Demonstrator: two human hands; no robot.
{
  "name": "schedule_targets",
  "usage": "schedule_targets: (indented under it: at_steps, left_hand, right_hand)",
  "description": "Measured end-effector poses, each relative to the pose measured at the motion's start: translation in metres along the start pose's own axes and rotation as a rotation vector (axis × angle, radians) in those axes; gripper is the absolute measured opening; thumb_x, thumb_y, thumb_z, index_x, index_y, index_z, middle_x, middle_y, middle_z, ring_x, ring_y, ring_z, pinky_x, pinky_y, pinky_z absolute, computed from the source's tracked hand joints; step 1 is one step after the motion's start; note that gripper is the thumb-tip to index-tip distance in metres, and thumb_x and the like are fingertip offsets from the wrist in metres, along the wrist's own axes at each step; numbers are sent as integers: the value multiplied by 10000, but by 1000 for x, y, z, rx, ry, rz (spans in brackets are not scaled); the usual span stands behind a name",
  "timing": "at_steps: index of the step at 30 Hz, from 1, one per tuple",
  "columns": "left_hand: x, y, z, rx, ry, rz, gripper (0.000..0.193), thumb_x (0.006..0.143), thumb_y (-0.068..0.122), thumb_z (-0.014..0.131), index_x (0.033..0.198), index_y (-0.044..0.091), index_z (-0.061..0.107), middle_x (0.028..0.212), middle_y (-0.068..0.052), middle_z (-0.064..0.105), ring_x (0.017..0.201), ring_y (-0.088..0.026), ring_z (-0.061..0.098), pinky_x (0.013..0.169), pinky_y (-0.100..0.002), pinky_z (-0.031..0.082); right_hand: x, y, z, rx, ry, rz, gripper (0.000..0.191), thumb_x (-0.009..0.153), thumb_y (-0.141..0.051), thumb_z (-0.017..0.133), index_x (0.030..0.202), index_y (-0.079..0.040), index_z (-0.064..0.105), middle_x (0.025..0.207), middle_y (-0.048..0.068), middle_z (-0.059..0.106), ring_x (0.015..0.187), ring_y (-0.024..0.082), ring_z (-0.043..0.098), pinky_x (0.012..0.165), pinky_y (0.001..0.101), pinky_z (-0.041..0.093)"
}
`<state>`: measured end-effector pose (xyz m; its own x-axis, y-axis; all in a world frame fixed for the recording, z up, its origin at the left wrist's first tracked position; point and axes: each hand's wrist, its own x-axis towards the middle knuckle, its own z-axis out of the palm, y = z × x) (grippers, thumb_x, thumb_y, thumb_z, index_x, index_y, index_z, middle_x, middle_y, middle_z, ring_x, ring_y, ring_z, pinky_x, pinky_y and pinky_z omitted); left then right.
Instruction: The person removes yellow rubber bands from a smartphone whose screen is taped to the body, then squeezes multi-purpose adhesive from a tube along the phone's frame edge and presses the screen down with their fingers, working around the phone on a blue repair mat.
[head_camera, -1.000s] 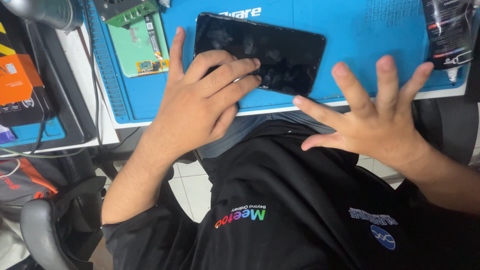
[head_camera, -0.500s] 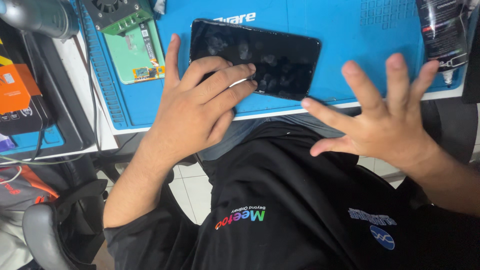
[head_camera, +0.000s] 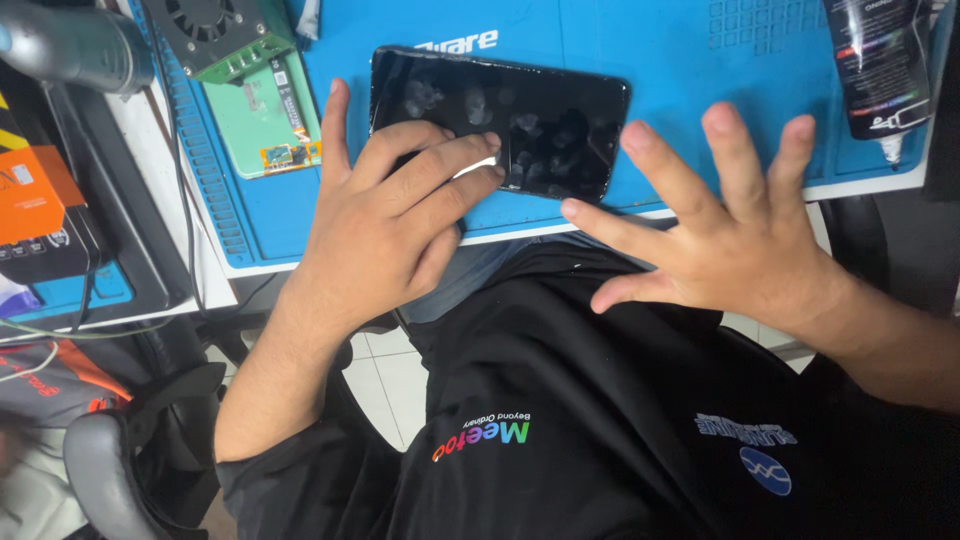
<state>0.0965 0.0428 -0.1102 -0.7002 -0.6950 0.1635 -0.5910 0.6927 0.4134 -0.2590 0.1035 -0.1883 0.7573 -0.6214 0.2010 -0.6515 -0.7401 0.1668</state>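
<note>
Left hand (head_camera: 385, 240) flat, fingers resting on dark phone (head_camera: 500, 120) near front edge of blue mat (head_camera: 660, 90) on worktop; right hand (head_camera: 735, 250) spread, off it. We judge risk: sideways push slides phone off (glass smudged already).

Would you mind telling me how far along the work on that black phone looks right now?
Done: the black phone lies flat, screen up, in one piece on the blue work mat. In hand: the left hand presses its fingers on the smudged glass; the right hand hovers open beside it, holding nothing. Left: the green circuit board lies apart, untouched.
</note>
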Motion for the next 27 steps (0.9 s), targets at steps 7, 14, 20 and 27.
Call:
schedule_targets:
  at_steps: [7,14,20,27]
  left_hand:
    - [2,1,0,12,-1,-12,391,913,101,689,1293,191,709,1418,85,629,1301,-211,560,1261,-717,106]
    - [4,3,-1,2,-7,-35,386,894,98,684,1268,187,720,1400,79,640,1284,-213,566,1260,-716,103]
    - [6,3,-2,-25,-16,-48,340,897,98,676,1222,179,734,1388,65,649,1277,-225,577,1262,-714,95]
    - [7,4,-2,-28,-15,-58,334,912,109,673,1229,187,745,1371,69,653,1275,-221,577,1262,-711,93]
  right_hand:
    - [-25,12,4,50,-13,29,845,934,-968,315,1548,-404,452,1785,221,235,1582,534,5,1199,748,-109]
    - [-2,8,-16,331,6,158,863,959,-870,451,1552,-247,519,1737,279,234,1553,572,29,1176,760,-61]
    - [21,-22,-46,700,1,445,872,927,-712,604,1491,-48,576,1663,312,219,1544,584,30,1177,802,-44]
    - [30,-27,-37,648,-35,449,844,958,-723,587,1527,-100,596,1653,353,210,1501,618,-6,1104,780,-135]
